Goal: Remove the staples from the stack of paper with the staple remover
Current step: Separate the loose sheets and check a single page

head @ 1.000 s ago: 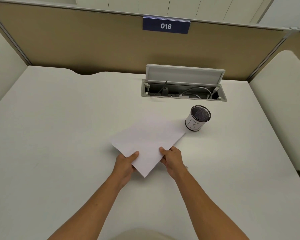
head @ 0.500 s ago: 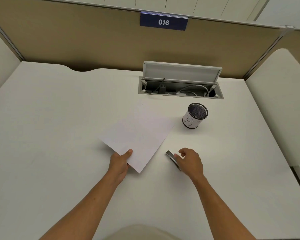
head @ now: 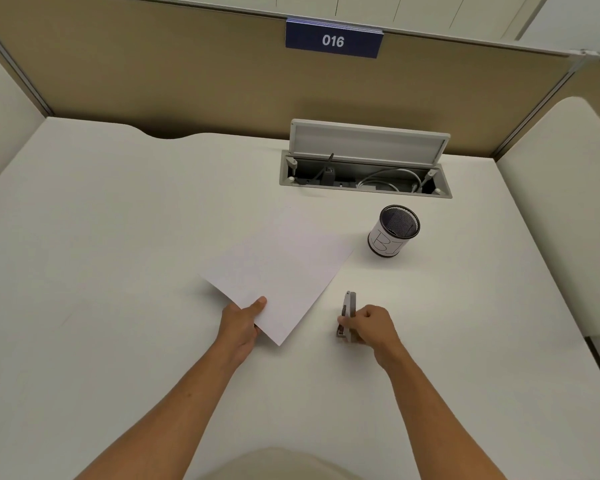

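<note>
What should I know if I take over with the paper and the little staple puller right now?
Left hand: fingers pinch the near corner of the white stack of paper, which lies flat on the white desk.
Right hand: closed around the small grey metal staple remover, right of the paper and apart from it.
Done: tool picked up, paper steadied.
Left: bring the tool to the paper and pull the staples; no staples are visible from here.
</note>
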